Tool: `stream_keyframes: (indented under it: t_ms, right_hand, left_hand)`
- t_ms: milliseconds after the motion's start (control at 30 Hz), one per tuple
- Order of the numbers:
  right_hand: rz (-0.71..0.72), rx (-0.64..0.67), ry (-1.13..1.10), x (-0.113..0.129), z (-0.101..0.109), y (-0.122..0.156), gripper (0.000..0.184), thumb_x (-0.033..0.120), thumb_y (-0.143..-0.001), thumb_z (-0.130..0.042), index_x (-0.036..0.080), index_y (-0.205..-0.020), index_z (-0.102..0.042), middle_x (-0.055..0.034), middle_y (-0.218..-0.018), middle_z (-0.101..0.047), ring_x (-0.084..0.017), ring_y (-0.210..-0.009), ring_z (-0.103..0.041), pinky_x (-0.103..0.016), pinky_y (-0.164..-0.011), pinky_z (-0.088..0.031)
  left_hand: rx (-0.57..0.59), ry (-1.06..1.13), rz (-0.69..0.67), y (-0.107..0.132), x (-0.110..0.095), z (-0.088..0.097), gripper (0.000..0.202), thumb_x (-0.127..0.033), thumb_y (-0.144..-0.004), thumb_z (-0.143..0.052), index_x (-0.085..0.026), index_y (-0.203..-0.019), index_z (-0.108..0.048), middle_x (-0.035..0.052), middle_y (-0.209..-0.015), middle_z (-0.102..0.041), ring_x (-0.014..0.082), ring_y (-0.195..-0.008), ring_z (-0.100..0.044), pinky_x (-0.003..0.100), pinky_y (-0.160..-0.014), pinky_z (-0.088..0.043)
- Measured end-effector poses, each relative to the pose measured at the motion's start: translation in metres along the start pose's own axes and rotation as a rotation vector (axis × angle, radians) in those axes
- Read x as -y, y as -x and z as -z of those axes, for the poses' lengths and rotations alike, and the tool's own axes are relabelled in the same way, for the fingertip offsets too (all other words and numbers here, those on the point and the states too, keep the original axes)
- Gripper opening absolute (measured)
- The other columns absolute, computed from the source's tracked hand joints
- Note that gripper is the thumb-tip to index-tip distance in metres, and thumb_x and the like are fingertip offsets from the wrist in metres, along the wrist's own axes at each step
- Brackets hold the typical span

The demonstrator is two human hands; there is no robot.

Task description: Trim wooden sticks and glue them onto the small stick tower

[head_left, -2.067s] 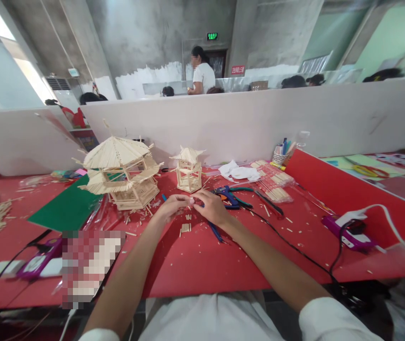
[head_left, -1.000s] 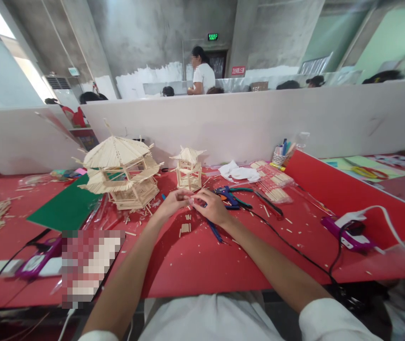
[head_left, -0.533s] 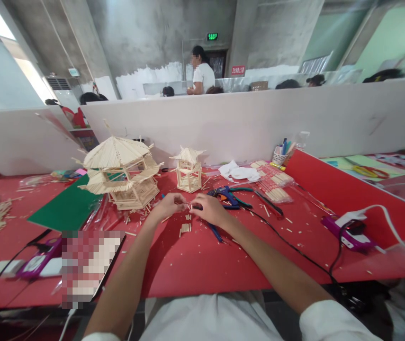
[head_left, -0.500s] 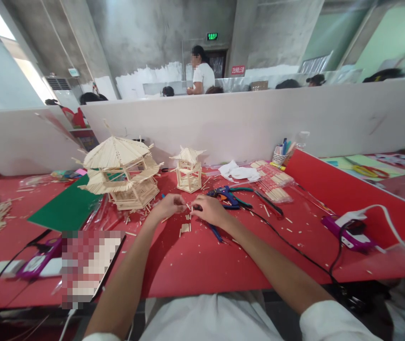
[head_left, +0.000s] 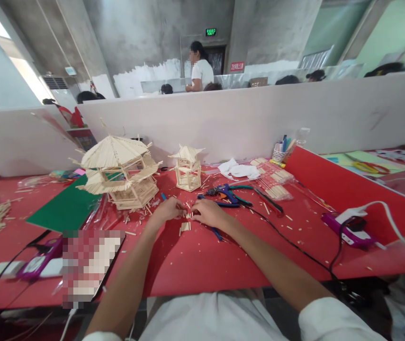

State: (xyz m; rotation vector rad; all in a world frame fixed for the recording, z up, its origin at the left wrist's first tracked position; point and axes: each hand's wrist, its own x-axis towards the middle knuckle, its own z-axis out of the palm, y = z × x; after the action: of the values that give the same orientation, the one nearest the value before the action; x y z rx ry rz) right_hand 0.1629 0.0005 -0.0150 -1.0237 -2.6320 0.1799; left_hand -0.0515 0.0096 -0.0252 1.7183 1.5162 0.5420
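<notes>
My left hand (head_left: 171, 209) and my right hand (head_left: 207, 212) rest low over the red tabletop, facing each other. Their fingers are closed at the two sides of a small row of short wooden sticks (head_left: 188, 215); the exact fingertip contact is too small to see. Just nearer to me lies another flat row of short sticks (head_left: 185, 226). Blue-handled pliers (head_left: 217, 233) lie partly under my right hand. Beyond it is a blue glue gun (head_left: 226, 192) with a black cord. A small stick pavilion (head_left: 188, 170) stands behind my hands, a larger stick pavilion (head_left: 119, 173) to the left.
A green board (head_left: 62, 203) and a tablet-like device (head_left: 92, 270), its screen blurred, lie left. Purple power strips (head_left: 347, 232) sit at both sides. Bagged sticks (head_left: 276, 182), a white cloth (head_left: 239, 169) and a pen holder (head_left: 281, 152) are at the back. A white partition (head_left: 238, 118) bounds the table.
Both hands have come down slightly and closer to the small row of sticks. The dark thing seen at my right fingertips before no longer shows there.
</notes>
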Motion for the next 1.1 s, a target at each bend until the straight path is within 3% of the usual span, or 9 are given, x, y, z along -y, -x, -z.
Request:
stream_keyframes:
  t_ms: [233,667,1100]
  right_hand:
    - [0.025,-0.013,-0.023,-0.004,-0.003,0.001,0.008,0.025,-0.086,-0.067,0.022,-0.089,-0.074,-0.0080,-0.091,-0.069,-0.021,-0.091,-0.062,-0.027,-0.075,-0.041]
    - [0.027,0.022,-0.007,0.000,-0.006,0.000,0.016,0.024,-0.091,-0.060,0.023,-0.097,-0.075,-0.0084,-0.096,-0.070,-0.021,-0.095,-0.062,-0.027,-0.079,-0.043]
    - [0.011,0.088,-0.010,0.001,-0.003,-0.002,0.021,0.021,-0.092,-0.058,0.023,-0.109,-0.070,-0.0087,-0.103,-0.071,-0.020,-0.100,-0.062,-0.026,-0.084,-0.039]
  left_hand:
    - [0.036,-0.017,-0.053,0.001,0.002,0.001,0.011,-0.021,-0.062,-0.067,-0.016,-0.069,-0.074,0.0028,-0.058,-0.067,0.0149,-0.054,-0.060,0.021,-0.050,-0.041]
    - [0.131,0.008,-0.090,0.004,-0.006,0.000,0.016,-0.022,-0.065,-0.059,-0.013,-0.070,-0.071,0.0033,-0.061,-0.066,0.0152,-0.058,-0.060,0.024,-0.057,-0.048]
    - [0.110,-0.237,-0.213,0.003,-0.010,0.003,0.031,-0.017,-0.071,-0.051,-0.010,-0.088,-0.075,0.0045,-0.070,-0.071,0.0154,-0.064,-0.061,0.022,-0.061,-0.044]
